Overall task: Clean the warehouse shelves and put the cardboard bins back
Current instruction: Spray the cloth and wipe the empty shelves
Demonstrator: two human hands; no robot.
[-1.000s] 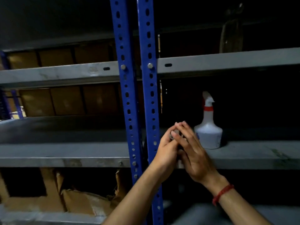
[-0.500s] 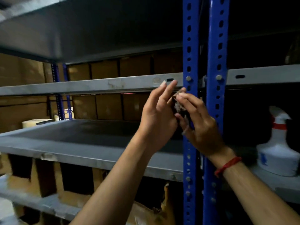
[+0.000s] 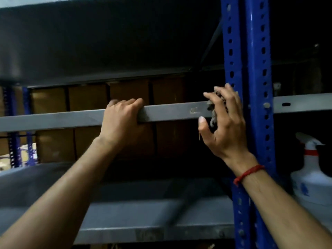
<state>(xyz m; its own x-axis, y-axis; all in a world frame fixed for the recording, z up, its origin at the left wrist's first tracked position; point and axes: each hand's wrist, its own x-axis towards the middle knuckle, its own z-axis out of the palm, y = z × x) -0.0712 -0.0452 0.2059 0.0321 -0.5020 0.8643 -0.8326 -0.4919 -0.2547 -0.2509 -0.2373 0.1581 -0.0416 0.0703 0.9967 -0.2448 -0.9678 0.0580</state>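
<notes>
My left hand (image 3: 122,117) grips the front edge of the upper grey metal shelf (image 3: 172,112), fingers hooked over its top. My right hand (image 3: 224,123) holds a crumpled grey cloth (image 3: 212,110) pressed against the same edge, just left of the blue uprights (image 3: 246,87). A red thread band circles my right wrist. Brown cardboard bins (image 3: 89,99) stand in a row at the back of the upper shelf, and more (image 3: 57,146) show behind the shelf below.
A white spray bottle (image 3: 312,177) with a red collar stands on the lower shelf right of the uprights. The lower grey shelf (image 3: 143,209) spreads below my arms. More blue uprights (image 3: 14,126) stand far left. The shelf underside above is dark.
The view has risen and shifted left. My left hand left the cloth and took hold of the upper shelf's edge. My right hand carried the cloth up against that edge.
</notes>
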